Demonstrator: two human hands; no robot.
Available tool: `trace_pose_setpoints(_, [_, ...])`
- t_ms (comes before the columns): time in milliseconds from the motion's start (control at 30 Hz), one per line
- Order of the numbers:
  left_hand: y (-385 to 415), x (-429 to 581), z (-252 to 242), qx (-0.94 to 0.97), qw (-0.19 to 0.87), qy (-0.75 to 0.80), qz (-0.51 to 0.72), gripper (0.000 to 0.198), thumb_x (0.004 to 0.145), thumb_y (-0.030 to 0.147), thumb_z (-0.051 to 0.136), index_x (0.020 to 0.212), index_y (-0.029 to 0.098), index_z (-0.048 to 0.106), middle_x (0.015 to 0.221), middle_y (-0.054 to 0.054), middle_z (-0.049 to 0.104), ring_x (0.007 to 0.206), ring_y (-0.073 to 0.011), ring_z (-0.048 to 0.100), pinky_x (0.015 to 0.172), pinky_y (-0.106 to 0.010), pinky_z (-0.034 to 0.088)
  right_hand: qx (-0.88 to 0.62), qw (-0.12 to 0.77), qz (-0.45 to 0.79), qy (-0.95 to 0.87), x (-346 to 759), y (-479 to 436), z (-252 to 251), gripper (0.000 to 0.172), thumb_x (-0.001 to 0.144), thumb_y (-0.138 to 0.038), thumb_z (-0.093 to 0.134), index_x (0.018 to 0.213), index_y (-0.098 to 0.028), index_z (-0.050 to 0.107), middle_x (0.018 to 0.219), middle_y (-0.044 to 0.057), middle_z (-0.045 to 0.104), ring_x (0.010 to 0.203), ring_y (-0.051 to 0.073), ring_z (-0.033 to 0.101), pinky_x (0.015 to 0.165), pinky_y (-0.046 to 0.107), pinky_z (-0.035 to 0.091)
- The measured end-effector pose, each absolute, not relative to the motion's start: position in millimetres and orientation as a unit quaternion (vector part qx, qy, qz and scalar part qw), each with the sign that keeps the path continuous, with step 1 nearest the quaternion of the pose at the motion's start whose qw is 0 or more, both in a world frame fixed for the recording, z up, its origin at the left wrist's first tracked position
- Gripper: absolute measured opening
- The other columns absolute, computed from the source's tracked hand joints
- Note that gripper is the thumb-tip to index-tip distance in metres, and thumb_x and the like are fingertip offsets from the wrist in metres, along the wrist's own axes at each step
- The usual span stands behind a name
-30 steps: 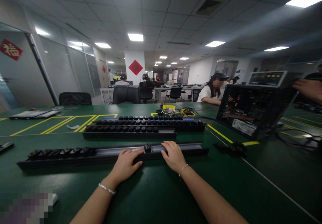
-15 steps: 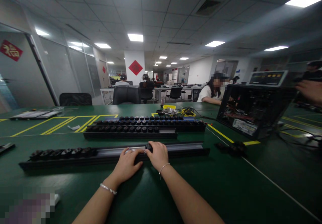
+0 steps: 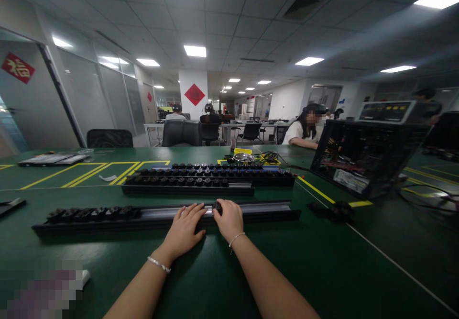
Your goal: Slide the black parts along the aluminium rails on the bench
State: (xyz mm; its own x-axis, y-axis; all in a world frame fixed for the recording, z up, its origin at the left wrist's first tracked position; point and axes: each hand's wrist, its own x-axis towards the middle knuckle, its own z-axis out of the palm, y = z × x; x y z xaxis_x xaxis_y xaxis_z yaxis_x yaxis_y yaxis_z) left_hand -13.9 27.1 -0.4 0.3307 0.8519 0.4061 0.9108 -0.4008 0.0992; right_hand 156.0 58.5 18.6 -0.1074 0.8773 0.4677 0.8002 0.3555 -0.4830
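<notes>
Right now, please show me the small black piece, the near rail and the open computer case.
small black piece (image 3: 216, 206), head view, its top.
near rail (image 3: 265, 210), head view, bare channel at right.
open computer case (image 3: 362, 159), head view, open side.

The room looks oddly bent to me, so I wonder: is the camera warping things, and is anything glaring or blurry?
In the head view the wide lens bows the ceiling grid and table; ceiling lights blow out white; soft shadows lie under the left hand and right hand; a pixelated patch covers the bottom-left corner.
</notes>
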Motion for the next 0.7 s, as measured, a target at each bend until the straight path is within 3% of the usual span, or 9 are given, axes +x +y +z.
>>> trace_pose_setpoints(333, [28.0, -14.6, -0.8, -0.812, 0.079, -0.545, -0.194, 0.048, 0.078, 0.032, 0.051, 0.125, 0.029, 0.043, 0.137, -0.001, 0.043, 0.126, -0.0229, 0.035, 0.107, -0.048, 0.015, -0.569, 0.373, 0.032, -0.732, 156.0, 57.4, 13.1, 0.033, 0.079, -0.031, 0.049, 0.108, -0.018, 0.06, 0.107, 0.008, 0.063, 0.105, 0.021, 0.05, 0.095, 0.033, 0.029])
trace_pose_setpoints(700, [31.0, -17.1, 0.4, -0.798, 0.07, -0.555, -0.223, 0.031, 0.085, 0.028, 0.04, 0.113, 0.028, 0.054, 0.121, -0.001, 0.059, 0.115, -0.0183, 0.048, 0.105, -0.043, 0.024, -0.581, 0.379, 0.033, -0.72, 158.9, 57.6, 11.3, 0.033, 0.08, -0.029, 0.046, 0.108, -0.016, 0.059, 0.106, 0.009, 0.062, 0.104, 0.02, 0.051, 0.095, 0.033, 0.031])
